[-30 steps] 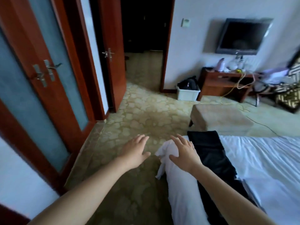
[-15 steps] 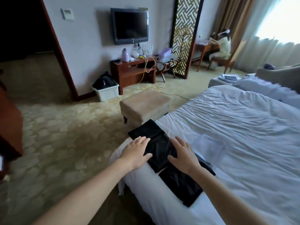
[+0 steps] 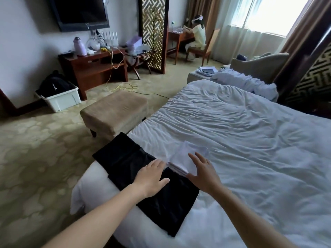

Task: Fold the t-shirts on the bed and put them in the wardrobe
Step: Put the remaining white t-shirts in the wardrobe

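A white folded t-shirt (image 3: 186,156) lies on the white bed (image 3: 250,140) near its foot corner. A black cloth (image 3: 123,158) is draped across that corner beside it. My left hand (image 3: 152,178) hovers flat over the black cloth at the shirt's left edge, fingers apart, holding nothing. My right hand (image 3: 202,174) is spread over the shirt's near right part, fingers apart, and grips nothing. The wardrobe is out of view.
A tan ottoman (image 3: 114,111) stands at the foot of the bed. Beyond it are a white bin (image 3: 60,99), a wooden TV console (image 3: 93,67) with yellow cables on the carpet, and a person seated at a far desk (image 3: 197,36). An armchair (image 3: 259,65) stands by the window.
The view has swung right from the doors and floor onto the bed. Both hands moved right from the bed corner over the black cloth to the white folded t-shirt.
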Demonstrator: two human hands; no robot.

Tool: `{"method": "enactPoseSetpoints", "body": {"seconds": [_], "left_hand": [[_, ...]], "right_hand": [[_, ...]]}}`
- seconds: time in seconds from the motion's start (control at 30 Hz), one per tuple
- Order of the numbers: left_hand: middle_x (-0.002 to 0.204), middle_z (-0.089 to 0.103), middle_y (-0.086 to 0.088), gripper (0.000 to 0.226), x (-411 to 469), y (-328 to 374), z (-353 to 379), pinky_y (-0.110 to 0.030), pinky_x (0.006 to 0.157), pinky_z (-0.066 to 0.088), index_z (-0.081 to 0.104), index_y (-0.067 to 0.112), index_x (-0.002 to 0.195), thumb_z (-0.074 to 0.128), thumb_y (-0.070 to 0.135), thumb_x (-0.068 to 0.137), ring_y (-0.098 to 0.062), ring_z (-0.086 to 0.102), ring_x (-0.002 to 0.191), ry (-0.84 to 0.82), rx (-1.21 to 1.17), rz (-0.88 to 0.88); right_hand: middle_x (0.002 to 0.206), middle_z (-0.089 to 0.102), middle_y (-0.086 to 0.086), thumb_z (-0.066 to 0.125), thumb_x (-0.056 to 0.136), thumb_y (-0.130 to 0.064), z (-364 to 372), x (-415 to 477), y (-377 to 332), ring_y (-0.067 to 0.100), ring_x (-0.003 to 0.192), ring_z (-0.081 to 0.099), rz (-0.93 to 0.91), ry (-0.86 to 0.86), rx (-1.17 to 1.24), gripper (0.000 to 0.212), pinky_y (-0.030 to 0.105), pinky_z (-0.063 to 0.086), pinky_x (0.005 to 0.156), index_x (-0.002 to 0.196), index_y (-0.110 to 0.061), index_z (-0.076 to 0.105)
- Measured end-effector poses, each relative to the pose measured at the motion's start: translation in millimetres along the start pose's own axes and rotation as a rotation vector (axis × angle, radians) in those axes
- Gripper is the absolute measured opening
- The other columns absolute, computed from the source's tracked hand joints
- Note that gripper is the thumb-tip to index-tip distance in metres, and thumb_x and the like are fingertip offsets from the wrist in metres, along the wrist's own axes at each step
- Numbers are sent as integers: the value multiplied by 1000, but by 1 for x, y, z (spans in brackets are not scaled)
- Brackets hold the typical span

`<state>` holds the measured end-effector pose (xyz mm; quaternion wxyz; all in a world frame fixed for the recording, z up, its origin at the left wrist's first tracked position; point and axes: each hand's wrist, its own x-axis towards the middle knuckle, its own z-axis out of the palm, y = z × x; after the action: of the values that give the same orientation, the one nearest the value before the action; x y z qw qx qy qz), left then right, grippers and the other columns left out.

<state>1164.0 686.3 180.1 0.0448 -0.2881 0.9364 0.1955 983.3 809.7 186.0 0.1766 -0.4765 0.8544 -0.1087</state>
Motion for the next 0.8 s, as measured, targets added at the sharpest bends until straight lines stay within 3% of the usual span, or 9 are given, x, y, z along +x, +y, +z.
{"method": "enactPoseSetpoints", "body": {"seconds": [0.47, 0.8], "left_hand": [[162, 11, 10, 67, 190, 48, 71, -34, 113, 32, 15, 26, 155, 46, 47, 99, -15, 22, 147, -195, -306, -340], [162, 10, 10, 66, 285, 46, 149, -31, 109, 36, 15, 26, 155, 48, 41, 100, -16, 30, 143, -245, -596, -667]], "right_hand": [[162, 15, -1, 60, 91, -36, 6, 208, 155, 24, 146, 24, -121, -248, 39, 76, 37, 34, 110, 154, -33, 19], [159, 24, 6, 65, 88, -34, 60, 324, 230, 25, 146, 21, -165, -372, 85, 74, 36, 25, 115, 152, -22, 29]]}}
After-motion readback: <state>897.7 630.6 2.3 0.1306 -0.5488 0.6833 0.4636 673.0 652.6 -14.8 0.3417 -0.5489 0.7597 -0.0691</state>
